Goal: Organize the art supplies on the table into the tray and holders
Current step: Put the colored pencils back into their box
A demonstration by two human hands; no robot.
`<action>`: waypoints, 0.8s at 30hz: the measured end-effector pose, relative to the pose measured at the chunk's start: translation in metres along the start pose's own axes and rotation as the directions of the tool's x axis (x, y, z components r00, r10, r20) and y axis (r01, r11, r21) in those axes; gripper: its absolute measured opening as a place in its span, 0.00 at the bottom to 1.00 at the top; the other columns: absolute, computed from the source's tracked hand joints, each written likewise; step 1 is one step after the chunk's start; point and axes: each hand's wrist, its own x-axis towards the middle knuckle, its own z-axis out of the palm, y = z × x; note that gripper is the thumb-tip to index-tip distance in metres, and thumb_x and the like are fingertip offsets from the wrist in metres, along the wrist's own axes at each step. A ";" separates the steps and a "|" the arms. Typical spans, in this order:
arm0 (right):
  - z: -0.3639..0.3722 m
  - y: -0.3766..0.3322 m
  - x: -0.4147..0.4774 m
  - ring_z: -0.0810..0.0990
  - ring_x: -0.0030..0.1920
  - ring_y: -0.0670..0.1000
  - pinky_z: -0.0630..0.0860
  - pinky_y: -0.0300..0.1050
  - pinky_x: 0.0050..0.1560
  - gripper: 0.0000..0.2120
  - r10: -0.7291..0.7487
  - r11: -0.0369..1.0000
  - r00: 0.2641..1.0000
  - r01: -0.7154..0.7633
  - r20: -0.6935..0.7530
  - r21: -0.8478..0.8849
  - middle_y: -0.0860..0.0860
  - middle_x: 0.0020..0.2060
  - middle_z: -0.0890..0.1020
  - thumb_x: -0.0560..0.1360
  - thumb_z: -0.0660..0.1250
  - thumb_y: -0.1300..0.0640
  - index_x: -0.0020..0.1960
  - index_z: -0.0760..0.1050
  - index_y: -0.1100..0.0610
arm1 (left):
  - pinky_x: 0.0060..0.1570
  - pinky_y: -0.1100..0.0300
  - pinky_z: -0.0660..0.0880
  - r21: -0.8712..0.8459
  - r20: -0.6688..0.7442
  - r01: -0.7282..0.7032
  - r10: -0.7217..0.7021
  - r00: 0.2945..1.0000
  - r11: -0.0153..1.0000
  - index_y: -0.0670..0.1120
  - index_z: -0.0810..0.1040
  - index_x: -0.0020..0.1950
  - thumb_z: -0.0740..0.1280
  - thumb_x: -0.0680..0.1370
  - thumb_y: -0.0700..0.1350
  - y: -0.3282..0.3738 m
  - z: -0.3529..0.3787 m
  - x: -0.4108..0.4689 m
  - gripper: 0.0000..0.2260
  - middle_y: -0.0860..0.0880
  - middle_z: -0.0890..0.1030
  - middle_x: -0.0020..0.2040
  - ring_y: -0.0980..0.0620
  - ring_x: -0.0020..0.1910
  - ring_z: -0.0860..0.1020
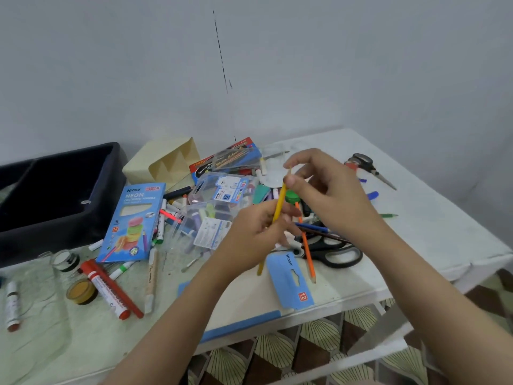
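White table w/ dark tray at far left, cream holder just beside it at back, blue pencil box, clear pen cases, red marker, paint pot, black scissors & orange pencil scattered btwn loose markers

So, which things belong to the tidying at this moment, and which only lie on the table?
For the job now: yellow pencil, held by left hand and right hand; dark tray; cream holder.
Only lying there: black scissors, red marker, orange pencil, neon pencil box.
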 end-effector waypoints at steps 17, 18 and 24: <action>-0.019 0.081 -0.028 0.74 0.37 0.42 0.68 0.30 0.37 0.05 0.197 0.887 0.978 -0.208 -0.071 -0.412 0.44 0.39 0.76 0.78 0.62 0.59 0.45 0.74 0.51 | 0.41 0.64 0.78 -0.339 -0.257 0.144 -0.238 0.936 0.930 0.45 0.79 0.51 0.54 0.82 0.39 -0.025 -0.007 0.002 0.13 0.47 0.84 0.46 0.54 0.44 0.82; -0.020 0.075 -0.025 0.75 0.37 0.40 0.69 0.29 0.37 0.05 0.164 0.936 0.976 -0.199 -0.140 -0.291 0.44 0.38 0.77 0.78 0.62 0.60 0.45 0.74 0.52 | 0.44 0.64 0.78 -0.334 -0.278 0.132 -0.231 0.932 0.933 0.47 0.79 0.51 0.54 0.82 0.39 -0.027 -0.006 0.004 0.13 0.48 0.84 0.47 0.54 0.47 0.82; -0.026 0.025 0.002 0.79 0.38 0.44 0.75 0.36 0.43 0.06 0.138 0.965 0.920 -0.042 -0.366 0.258 0.49 0.38 0.82 0.79 0.61 0.64 0.47 0.75 0.56 | 0.60 0.58 0.74 -0.380 -0.315 0.099 -0.229 0.921 0.920 0.49 0.79 0.52 0.56 0.82 0.41 -0.027 -0.012 0.011 0.12 0.50 0.83 0.53 0.53 0.56 0.79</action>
